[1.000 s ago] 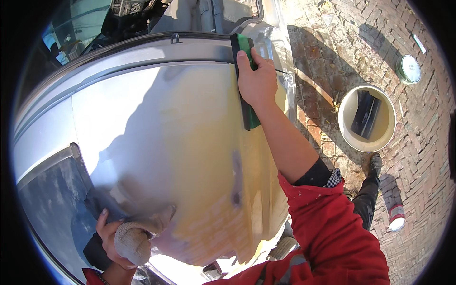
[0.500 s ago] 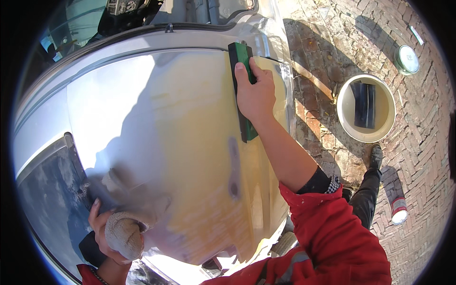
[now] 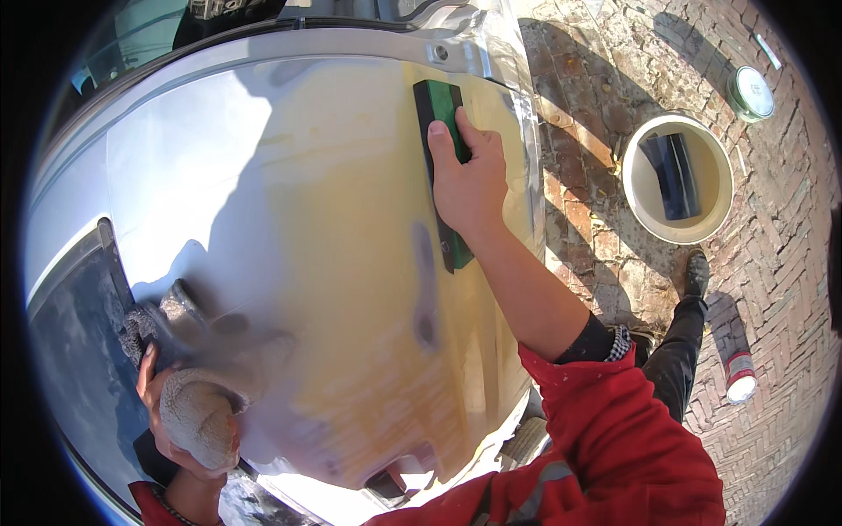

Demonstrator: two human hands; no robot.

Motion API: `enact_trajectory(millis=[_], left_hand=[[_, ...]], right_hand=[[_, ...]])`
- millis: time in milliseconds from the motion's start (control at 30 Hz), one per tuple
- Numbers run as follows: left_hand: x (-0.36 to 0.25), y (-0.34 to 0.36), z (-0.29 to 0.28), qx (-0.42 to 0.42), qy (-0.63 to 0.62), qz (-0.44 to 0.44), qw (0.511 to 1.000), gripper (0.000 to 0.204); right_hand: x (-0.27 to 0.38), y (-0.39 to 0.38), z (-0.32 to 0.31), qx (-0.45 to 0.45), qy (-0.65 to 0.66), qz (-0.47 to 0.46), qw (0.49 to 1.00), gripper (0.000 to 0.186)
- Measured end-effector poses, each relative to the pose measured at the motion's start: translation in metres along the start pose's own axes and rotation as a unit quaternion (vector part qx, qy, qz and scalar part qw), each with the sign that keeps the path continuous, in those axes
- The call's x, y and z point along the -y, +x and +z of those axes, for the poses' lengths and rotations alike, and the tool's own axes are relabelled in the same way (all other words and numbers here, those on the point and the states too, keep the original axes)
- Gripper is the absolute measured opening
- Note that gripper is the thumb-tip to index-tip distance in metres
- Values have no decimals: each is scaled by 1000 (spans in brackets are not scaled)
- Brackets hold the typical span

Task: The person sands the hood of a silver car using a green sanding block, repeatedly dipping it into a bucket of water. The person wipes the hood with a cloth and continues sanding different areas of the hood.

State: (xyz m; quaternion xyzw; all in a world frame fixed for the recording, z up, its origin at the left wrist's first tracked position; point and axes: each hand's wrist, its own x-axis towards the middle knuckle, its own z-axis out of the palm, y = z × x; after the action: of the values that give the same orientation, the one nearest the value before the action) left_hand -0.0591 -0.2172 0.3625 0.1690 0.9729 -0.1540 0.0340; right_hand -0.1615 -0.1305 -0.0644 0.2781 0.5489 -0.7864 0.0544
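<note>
Right hand [image 3: 471, 180], grip round long green-and-black rectangular block [image 3: 441, 107], on yellow-patched silver car panel [image 3: 351, 254], left hand [image 3: 165, 442], grip round beige fleecy cloth [image 3: 198, 421] (bunched)

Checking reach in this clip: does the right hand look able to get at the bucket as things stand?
Probably not straight away: the right hand holds the green block against the car panel, and the bucket stands down on the bricks, though its top looks uncovered.
</note>
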Motion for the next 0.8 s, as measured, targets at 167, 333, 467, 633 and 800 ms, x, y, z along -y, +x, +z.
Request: enact_trajectory(millis=[167, 333, 467, 633, 800], left_hand=[[0, 4, -3, 28, 31, -2, 999, 67], [2, 1, -3, 9, -10, -31, 999, 74], [8, 5, -1, 20, -23, -19, 999, 82], [12, 7, 1, 7, -36, -7, 999, 64], [17, 0, 2, -13, -97, -44, 994, 47]], right_hand=[[-44, -162, -53, 11, 43, -57, 997, 60], [-44, -190, -64, -6, 58, -90, 994, 59], [-35, -105, -26, 1, 33, -18, 999, 64], [-34, -80, -21, -9, 9, -42, 999, 68], [-66, -235, -76, 17, 36, -56, 998, 60]])
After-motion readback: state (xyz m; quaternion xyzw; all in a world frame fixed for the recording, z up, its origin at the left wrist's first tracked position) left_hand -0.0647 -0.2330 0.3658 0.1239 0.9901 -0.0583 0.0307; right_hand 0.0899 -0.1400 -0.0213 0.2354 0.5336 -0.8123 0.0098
